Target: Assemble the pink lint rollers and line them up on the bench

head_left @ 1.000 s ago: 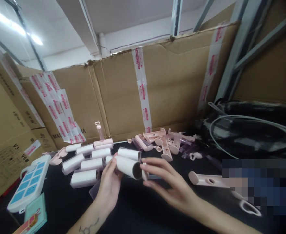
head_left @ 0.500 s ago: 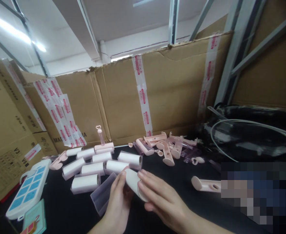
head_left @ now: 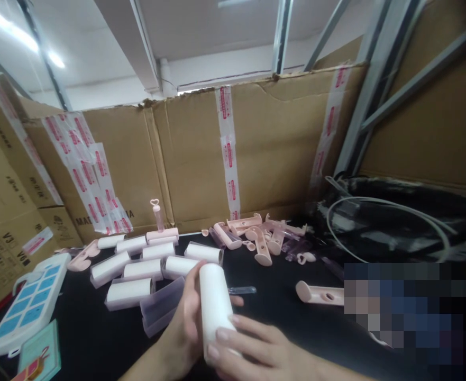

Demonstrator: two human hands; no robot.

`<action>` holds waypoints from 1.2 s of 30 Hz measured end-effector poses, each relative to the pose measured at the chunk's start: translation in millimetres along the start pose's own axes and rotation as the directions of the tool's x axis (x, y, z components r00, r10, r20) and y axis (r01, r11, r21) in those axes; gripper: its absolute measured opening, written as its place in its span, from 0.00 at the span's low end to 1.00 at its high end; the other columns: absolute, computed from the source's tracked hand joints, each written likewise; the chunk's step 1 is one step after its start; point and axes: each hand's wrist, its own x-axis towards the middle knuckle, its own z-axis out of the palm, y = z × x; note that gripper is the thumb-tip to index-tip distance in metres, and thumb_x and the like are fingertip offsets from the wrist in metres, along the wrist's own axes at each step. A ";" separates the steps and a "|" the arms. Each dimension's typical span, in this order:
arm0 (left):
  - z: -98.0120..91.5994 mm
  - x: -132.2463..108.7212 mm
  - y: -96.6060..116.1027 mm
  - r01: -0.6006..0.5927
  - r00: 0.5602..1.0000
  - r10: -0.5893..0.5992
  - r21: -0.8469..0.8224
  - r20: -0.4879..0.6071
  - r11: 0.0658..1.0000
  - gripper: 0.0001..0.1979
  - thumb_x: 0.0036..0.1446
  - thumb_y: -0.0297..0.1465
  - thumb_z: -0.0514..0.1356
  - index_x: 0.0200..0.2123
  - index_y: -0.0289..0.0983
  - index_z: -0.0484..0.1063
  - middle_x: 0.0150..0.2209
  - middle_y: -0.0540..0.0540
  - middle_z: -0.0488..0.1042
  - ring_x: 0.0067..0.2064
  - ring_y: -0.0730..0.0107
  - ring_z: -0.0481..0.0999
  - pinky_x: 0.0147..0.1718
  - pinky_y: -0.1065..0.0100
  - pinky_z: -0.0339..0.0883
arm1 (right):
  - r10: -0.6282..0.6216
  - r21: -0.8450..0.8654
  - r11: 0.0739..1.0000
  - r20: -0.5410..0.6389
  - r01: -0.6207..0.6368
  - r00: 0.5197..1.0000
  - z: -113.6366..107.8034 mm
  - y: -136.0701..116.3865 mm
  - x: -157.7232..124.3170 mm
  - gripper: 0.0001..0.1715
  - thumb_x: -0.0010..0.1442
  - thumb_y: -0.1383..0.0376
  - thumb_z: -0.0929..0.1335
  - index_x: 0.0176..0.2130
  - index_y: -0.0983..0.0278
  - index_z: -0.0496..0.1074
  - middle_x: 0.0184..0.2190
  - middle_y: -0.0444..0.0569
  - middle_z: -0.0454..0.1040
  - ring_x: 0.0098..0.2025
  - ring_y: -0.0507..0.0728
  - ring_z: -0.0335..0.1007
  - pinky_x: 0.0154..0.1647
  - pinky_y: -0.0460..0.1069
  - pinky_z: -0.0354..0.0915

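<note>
A white lint-roller roll stands nearly upright between my two hands, leaning slightly. My left hand wraps round its left side and back, with fingertips showing past the right edge. The fingers of my right hand lie closed over its lower front and right side. Left of my left hand, a translucent purple cover lies on the black table. Beyond it are several white rolls in clear covers. A small clear plastic piece shows just right of the roll.
Pink roller holders lie piled at the back. Another pink holder lies on the right, beside a blurred-out patch. A heart-topped pink handle stands upright. At left are a white-and-blue case and a green card. Cardboard walls the back.
The roll has turned from a slant to nearly upright, showing more of its length. My right hand has moved down along it. The whole view has shifted slightly.
</note>
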 end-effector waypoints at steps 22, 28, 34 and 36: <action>-10.8 4.9 22.0 -0.023 0.998 0.010 -0.199 -0.066 0.980 0.12 0.60 0.38 0.52 0.34 0.34 0.65 0.25 0.50 0.68 0.16 0.80 0.63 0.11 0.79 0.56 | 0.851 -0.490 0.479 0.461 -0.728 0.250 29.2 205.3 -35.7 0.12 0.60 0.64 0.66 0.42 0.68 0.70 0.41 0.52 0.72 0.42 0.57 0.70 0.44 0.56 0.66; -14.7 9.8 24.8 -0.040 0.999 0.035 -0.201 -0.025 0.979 0.11 0.59 0.38 0.53 0.33 0.35 0.65 0.25 0.50 0.68 0.17 0.81 0.64 0.11 0.79 0.58 | 0.901 -0.417 0.392 0.353 -0.820 0.251 39.4 214.2 -45.9 0.14 0.61 0.61 0.65 0.45 0.66 0.68 0.44 0.51 0.70 0.43 0.56 0.69 0.44 0.56 0.66; -17.1 16.8 24.5 -0.206 0.973 0.183 -0.171 -0.143 0.963 0.12 0.58 0.39 0.55 0.32 0.35 0.66 0.24 0.51 0.68 0.17 0.79 0.65 0.13 0.77 0.60 | 0.935 -0.132 0.338 0.161 -0.932 0.316 29.2 180.6 -15.9 0.26 0.67 0.62 0.47 0.55 0.68 0.59 0.41 0.55 0.71 0.40 0.57 0.69 0.38 0.50 0.66; -15.2 20.4 23.1 -0.289 0.944 0.259 -0.137 -0.205 0.947 0.16 0.57 0.44 0.54 0.32 0.35 0.66 0.22 0.51 0.68 0.16 0.78 0.66 0.13 0.76 0.60 | 0.918 0.052 0.341 0.195 -0.939 0.344 28.7 145.8 1.2 0.28 0.67 0.56 0.47 0.56 0.64 0.57 0.36 0.50 0.72 0.34 0.56 0.70 0.32 0.48 0.67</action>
